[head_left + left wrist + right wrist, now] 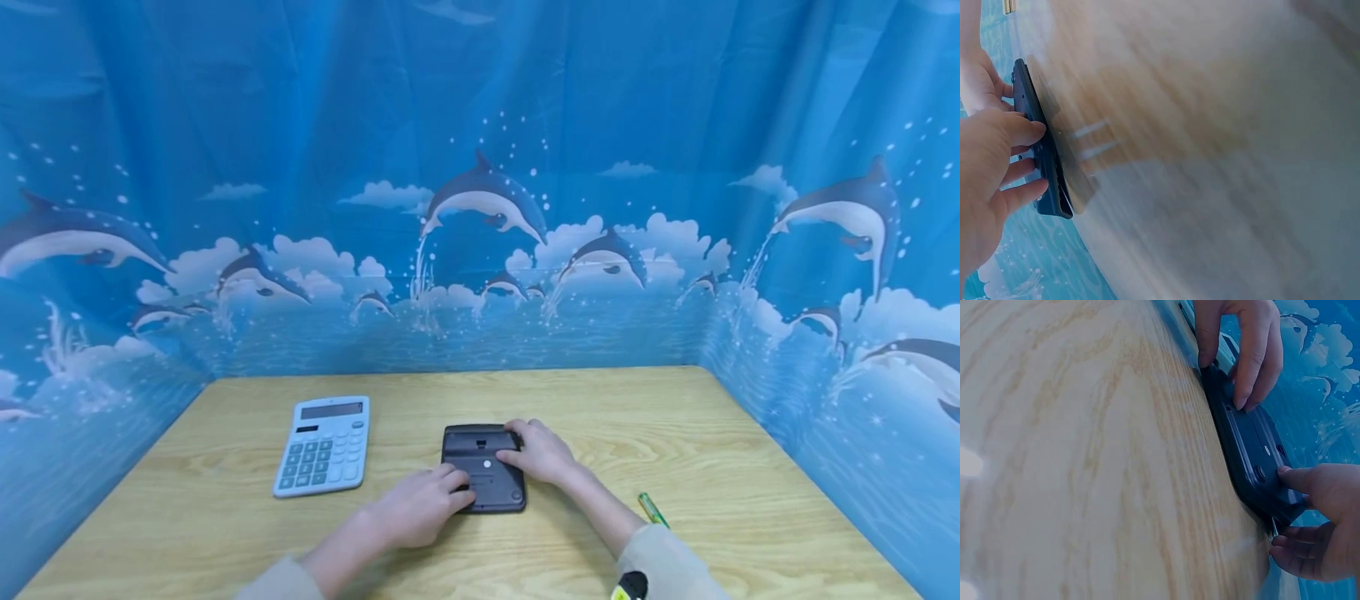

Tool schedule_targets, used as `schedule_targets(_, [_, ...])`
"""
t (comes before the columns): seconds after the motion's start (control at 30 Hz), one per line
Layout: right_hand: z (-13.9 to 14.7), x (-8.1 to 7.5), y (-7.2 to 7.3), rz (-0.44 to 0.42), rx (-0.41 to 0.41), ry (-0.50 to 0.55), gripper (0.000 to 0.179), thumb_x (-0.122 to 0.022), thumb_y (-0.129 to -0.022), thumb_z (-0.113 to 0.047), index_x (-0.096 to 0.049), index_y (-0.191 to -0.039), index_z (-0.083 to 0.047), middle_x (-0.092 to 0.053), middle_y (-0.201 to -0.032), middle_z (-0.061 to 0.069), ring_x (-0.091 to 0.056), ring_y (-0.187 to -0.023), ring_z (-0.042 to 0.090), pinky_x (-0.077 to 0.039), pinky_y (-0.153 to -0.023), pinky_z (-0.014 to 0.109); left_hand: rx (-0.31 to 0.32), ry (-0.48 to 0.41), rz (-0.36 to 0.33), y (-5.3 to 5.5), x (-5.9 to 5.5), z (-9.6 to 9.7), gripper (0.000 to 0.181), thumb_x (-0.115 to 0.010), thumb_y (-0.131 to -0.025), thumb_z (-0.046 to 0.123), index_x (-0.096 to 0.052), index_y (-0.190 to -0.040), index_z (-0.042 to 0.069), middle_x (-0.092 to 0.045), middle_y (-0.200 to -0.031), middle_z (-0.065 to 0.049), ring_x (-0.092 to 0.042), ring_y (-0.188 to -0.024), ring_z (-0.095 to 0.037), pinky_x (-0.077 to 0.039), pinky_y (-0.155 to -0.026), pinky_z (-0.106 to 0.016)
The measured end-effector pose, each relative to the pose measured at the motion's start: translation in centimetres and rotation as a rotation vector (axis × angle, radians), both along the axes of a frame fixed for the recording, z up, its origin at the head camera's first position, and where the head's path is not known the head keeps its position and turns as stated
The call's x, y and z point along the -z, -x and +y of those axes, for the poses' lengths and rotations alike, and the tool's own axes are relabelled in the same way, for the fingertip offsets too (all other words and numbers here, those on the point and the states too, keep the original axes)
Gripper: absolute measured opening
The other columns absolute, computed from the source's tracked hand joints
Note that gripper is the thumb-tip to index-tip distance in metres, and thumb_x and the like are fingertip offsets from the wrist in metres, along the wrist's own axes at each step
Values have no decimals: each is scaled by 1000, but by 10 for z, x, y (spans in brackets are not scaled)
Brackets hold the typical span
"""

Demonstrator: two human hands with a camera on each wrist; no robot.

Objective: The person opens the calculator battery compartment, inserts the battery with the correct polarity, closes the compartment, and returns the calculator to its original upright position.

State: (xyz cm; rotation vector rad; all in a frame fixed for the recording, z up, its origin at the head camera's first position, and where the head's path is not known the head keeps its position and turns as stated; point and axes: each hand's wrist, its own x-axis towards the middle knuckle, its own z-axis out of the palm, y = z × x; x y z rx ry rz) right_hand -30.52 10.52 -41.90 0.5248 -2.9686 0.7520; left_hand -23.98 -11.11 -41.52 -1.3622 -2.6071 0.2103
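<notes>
A black calculator [491, 483] is turned face down in the middle of the wooden table, its back showing a small white round sticker. My left hand [423, 507] holds the near left edge, fingers bent over onto the back. At the far right corner, my right hand [546, 454] grips it with the thumb on the back and the other fingers at the edge. Seen from the right wrist, the right hand [1325, 515] has its fingers curled beneath the rim of the calculator [1250, 447]. The keys and display are hidden.
A light blue calculator [324, 446] lies face up on the left of the table [600, 400]. By the right forearm is a green pen [652, 508], partly covered by the sleeve. Behind and on both sides hangs a blue curtain [360, 108] printed with dolphins.
</notes>
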Motion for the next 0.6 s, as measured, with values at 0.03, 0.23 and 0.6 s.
schedule_targets(0.03, [1, 0, 0, -3, -9, 1, 50, -68, -82, -35, -58, -122, -8, -57, -100, 11, -56, -90, 26, -48, -76, 41, -7, -5, -11, -1, 0, 0, 35, -64, -84, 14, -63, -119, 16, -56, -116, -3, -52, -106, -17, -49, -86, -29])
schedule_targets(0.23, [4, -1, 4, -13, -61, 25, 49, -68, -83, -32, -57, -123, -7, -58, -103, 13, -57, -93, 28, -48, -81, 44, -8, -3, 8, -1, -1, 3, 34, -64, -82, 14, -63, -116, 15, -57, -114, -3, -53, -105, -17, -49, -85, -29])
schedule_targets(0.6, [-1, -8, 3, 104, -127, -84, 40, -68, -83, -27, -62, -116, -7, -56, -103, 8, -54, -95, 23, -47, -83, 40, -21, -89, -38, 0, 0, 5, 33, -65, -80, 11, -65, -113, 12, -57, -114, -6, -53, -108, -19, -47, -90, -31])
